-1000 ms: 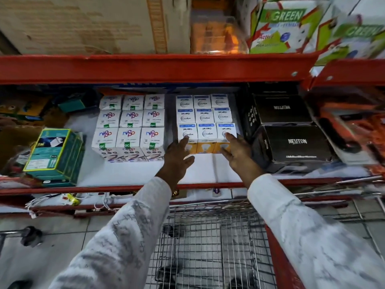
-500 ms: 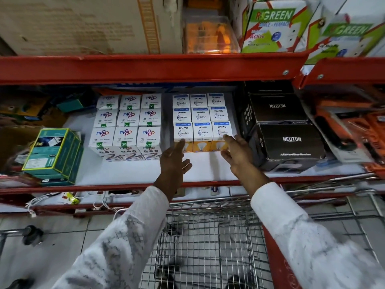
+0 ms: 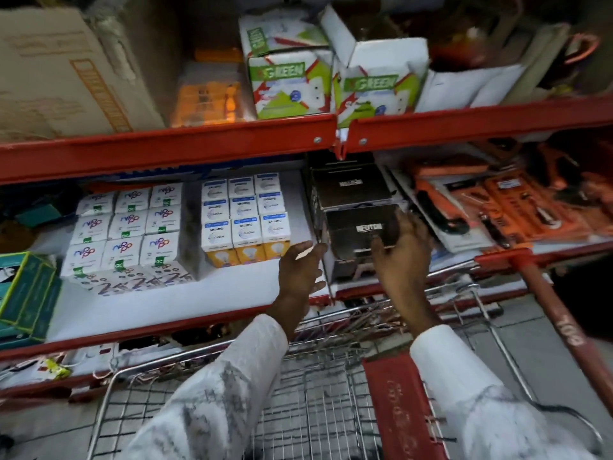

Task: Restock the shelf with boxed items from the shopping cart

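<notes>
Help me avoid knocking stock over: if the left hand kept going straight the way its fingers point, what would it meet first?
Probably the front black box. The left hand is open, fingers aimed up and right toward that box's left face, with little shelf between. Depth is unclear, so it might slip past beside it.

Both hands shifted from bulb boxes (image 3: 244, 224) to black box (image 3: 361, 232).

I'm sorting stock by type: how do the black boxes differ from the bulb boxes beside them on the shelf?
The black boxes are dark with a white logo; the bulb boxes are white and blue with yellow bulb pictures. The black boxes are larger, two showing front to back; the bulb boxes are small, packed in a three-by-three block. The right hand touches the front black box; no hand touches the bulb boxes. Both sit on the same shelf.
</notes>
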`<state>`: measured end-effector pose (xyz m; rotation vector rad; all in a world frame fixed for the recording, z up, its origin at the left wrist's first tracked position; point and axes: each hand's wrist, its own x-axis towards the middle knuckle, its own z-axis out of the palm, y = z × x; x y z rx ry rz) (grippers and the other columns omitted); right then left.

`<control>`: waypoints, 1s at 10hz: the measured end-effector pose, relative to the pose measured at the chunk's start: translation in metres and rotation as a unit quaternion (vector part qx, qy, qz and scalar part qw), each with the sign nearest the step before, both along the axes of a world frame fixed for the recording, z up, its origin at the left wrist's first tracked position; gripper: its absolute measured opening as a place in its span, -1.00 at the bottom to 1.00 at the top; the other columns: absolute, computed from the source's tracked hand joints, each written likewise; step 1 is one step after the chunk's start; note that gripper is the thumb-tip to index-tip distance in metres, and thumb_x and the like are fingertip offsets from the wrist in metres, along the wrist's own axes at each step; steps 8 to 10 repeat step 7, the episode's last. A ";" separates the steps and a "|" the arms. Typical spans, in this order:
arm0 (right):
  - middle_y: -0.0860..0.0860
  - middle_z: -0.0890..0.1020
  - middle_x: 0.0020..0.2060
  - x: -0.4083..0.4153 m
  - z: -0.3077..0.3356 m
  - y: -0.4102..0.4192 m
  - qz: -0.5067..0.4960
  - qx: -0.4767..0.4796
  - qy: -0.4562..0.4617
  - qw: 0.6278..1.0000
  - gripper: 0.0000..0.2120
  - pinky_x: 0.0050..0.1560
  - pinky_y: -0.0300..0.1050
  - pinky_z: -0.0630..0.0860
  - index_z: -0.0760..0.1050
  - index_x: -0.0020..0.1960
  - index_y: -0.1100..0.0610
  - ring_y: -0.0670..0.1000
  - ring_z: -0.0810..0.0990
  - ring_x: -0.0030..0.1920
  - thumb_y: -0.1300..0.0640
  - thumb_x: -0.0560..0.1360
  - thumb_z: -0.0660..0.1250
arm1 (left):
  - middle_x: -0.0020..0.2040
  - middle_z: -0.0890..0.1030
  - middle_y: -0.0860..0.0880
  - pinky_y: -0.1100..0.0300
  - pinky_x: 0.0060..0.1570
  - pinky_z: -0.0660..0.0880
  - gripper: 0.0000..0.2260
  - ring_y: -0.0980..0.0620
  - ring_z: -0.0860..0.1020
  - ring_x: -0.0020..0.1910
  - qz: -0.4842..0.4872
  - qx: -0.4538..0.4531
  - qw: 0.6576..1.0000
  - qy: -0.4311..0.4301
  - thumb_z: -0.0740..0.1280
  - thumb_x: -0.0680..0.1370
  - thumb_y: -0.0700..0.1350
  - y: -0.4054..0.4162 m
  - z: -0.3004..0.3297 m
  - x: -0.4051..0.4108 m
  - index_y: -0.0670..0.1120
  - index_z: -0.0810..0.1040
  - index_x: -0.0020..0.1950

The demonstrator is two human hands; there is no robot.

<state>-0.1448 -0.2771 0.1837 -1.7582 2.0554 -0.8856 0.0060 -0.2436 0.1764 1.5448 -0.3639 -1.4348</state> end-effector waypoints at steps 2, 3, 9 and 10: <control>0.12 0.58 0.24 -0.029 -0.010 -0.010 0.044 0.048 -0.006 0.998 -0.53 0.21 -0.17 0.44 0.48 0.38 0.11 0.12 0.48 0.24 0.19 0.47 0.36 | -0.01 0.65 -0.17 -0.07 0.04 0.57 -0.62 -0.16 0.59 -0.05 0.007 -0.018 0.998 -0.065 0.50 0.47 -0.14 -0.010 -0.005 -0.029 -0.09 0.58 0.27; 0.14 0.54 0.31 -0.032 -0.012 -0.014 0.040 0.058 -0.040 0.997 -0.49 0.31 -0.24 0.35 0.47 0.42 0.16 0.10 0.46 0.30 0.20 0.47 0.41 | 0.13 0.70 -0.21 0.01 -0.05 0.59 -0.67 -0.12 0.63 -0.03 0.014 -0.028 0.996 -0.085 0.43 0.51 -0.22 -0.009 -0.010 -0.033 -0.10 0.59 0.27; 0.10 0.38 0.46 -0.043 -0.005 -0.008 0.104 0.079 -0.013 0.991 -0.42 0.25 -0.33 0.14 0.38 0.48 0.11 0.12 0.35 0.43 0.12 0.48 0.42 | 0.33 0.60 -0.12 0.12 0.27 0.49 -0.54 -0.08 0.56 0.29 -0.017 -0.091 0.958 -0.271 0.50 0.47 -0.05 0.003 0.006 -0.034 -0.07 0.54 0.35; 0.10 0.38 0.46 -0.043 -0.005 -0.008 0.104 0.079 -0.013 0.991 -0.42 0.25 -0.33 0.14 0.38 0.48 0.11 0.12 0.35 0.43 0.12 0.48 0.42 | 0.33 0.60 -0.12 0.12 0.27 0.49 -0.54 -0.08 0.56 0.29 -0.017 -0.091 0.958 -0.271 0.50 0.47 -0.05 0.003 0.006 -0.034 -0.07 0.54 0.35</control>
